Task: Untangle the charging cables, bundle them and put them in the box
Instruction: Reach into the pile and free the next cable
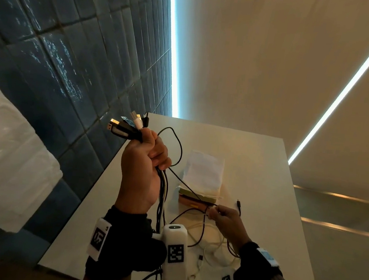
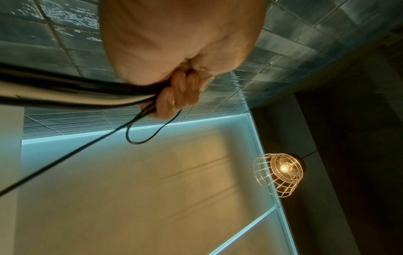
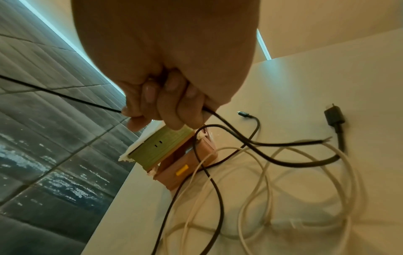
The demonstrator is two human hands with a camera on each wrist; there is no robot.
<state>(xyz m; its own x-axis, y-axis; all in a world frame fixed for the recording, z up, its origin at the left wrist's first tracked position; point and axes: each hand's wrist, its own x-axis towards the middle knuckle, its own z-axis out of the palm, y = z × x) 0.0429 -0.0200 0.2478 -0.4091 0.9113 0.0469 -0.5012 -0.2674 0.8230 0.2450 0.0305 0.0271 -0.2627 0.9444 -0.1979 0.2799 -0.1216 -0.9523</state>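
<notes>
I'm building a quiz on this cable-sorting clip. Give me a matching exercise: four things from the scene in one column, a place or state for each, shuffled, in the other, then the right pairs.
Things
1. left hand
2. right hand
3. white cable
4. box

Places or states
A. loose loops on the table
B. raised, gripping a bunch of plug ends
C. pinches a thin black cable
D. standing on the table beyond the cables, paper on top

Pairs: 1-B, 2-C, 3-A, 4-D
</notes>
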